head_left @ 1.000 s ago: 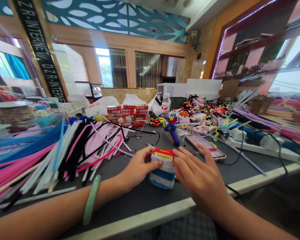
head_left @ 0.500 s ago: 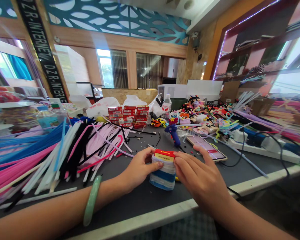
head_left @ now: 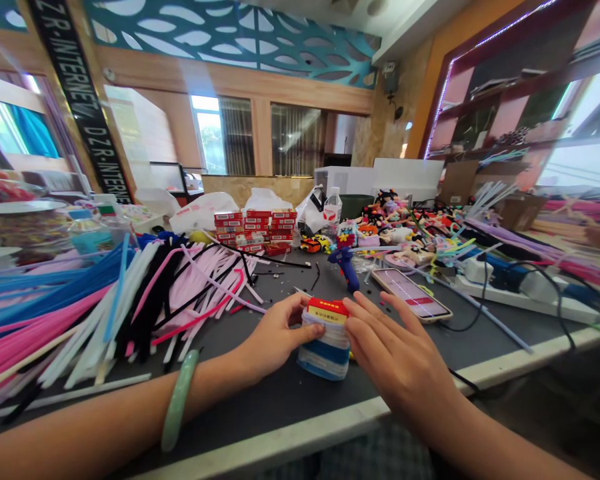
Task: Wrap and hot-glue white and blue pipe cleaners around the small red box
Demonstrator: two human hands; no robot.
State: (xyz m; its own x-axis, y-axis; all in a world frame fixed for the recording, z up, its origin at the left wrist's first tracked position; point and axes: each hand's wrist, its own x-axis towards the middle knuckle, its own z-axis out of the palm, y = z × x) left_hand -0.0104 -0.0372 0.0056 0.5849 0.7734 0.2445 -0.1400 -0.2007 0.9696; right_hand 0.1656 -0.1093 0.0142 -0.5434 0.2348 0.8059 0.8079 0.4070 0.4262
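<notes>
Evidently mid-wrap, the left hand (head_left: 275, 337) clasps a small red box wound in white-and-blue pipe cleaners (head_left: 325, 341), the right hand (head_left: 400, 353) pressing it with fingers splayed.

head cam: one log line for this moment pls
left hand: grips pipe-cleaner-wrapped red box | right hand: open, flat against box side | box: upright on table | nearby: phone, glue gun

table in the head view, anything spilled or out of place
Mostly clutter, nothing visibly broken. Pipe cleaners sprawl in a loose, crossed heap on the left of the table, and small black scraps lie scattered near the blue glue gun. The wrapped box stands upright between the left hand and right hand.
</notes>
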